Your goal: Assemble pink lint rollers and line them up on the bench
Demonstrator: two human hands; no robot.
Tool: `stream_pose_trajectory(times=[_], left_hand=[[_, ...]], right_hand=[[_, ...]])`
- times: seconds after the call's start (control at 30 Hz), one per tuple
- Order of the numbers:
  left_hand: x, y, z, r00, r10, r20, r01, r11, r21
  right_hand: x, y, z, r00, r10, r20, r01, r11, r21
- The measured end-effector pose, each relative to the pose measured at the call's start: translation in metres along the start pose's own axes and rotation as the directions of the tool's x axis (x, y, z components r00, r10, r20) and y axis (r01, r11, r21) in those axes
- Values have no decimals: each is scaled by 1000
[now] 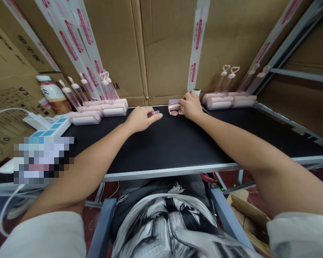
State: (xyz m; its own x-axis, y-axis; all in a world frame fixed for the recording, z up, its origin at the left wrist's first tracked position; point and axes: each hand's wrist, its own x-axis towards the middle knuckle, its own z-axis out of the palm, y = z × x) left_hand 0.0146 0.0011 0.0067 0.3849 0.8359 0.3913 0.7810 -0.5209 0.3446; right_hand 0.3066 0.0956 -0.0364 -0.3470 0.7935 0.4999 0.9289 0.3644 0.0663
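Note:
My left hand (141, 119) is over the left-middle of the black tabletop, thumb and fingers closed on a small, shiny, clear purplish piece (154, 113) too small to name. Close to the back edge, my right hand (191, 106) has its fingers bent down onto a pale pink plastic piece (174, 106); the fingers hide part of it. Flat, round pink pieces (174, 113) lie just in front of that piece. Behind the right hand stands a small whitish roll (196, 92), and a thin dark tool (206, 111) shows partly beside the wrist.
Pink rounded holders (220, 101) with clear heart-topped wands (233, 73) line the back right. Similar holders (113, 109) stand at the back left, near a drink bottle (53, 94) and a power strip (55, 125). Cardboard (164, 46) walls the back; a metal rail (172, 172) edges the front.

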Motion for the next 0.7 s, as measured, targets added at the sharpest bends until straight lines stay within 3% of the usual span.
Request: stream_pose_trajectory(times=[0.1,0.33,0.7], left_hand=[[0,0,0,1000,-4,4,4,1000,-1],[1,-1,1,1000,-10,20,10,1000,10],[0,1,1,1000,3,29,-3,1000,3]], right_hand=[[1,0,3,999,23,-22,-24,999,-31],[5,4,7,995,-3,100,11,997,-77],[5,6,0,990,19,139,-12,999,-53]])
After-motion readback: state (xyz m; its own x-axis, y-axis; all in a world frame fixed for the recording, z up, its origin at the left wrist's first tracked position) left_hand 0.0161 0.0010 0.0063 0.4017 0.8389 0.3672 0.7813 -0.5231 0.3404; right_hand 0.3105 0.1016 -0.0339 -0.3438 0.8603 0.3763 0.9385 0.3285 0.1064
